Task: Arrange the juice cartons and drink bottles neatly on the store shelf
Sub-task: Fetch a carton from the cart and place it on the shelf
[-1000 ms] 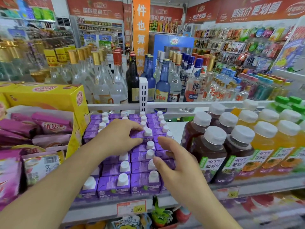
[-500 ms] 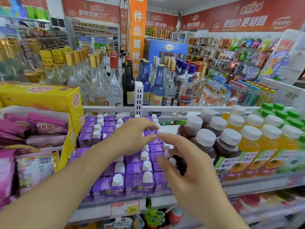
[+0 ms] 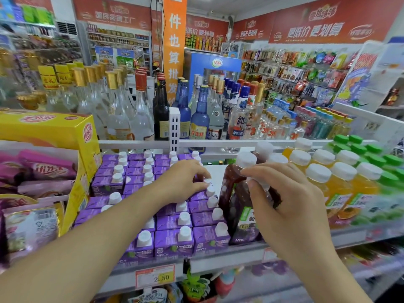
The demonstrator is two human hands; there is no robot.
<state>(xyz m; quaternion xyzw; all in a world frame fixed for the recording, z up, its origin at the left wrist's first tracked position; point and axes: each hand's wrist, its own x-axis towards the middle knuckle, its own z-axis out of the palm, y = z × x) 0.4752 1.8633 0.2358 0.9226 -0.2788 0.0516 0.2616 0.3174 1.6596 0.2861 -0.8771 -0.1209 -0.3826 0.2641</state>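
Purple juice cartons [image 3: 172, 239] with white caps stand in rows on the white shelf [image 3: 240, 256]. My left hand [image 3: 183, 182] rests on the cartons in the back rows, its fingertips touching a cap at the right edge of the block. To the right of the cartons stand dark grape juice bottles [image 3: 238, 206], one of them leaning left. My right hand [image 3: 290, 206] grips the white-capped top of a front grape bottle, with thumb and fingers curled round it. Orange juice bottles [image 3: 341, 186] stand further right.
Green-capped bottles [image 3: 371, 158] fill the far right of the shelf. A yellow box [image 3: 50, 130] of pink packets borders the cartons on the left. Glass liquor bottles [image 3: 140, 110] stand behind a white rail with an upright divider [image 3: 174, 127]. A price tag [image 3: 155, 276] hangs below.
My right hand has moved from the cartons' right edge to the grape bottles and closed round a bottle top. My left hand has shifted to the right over the cartons.
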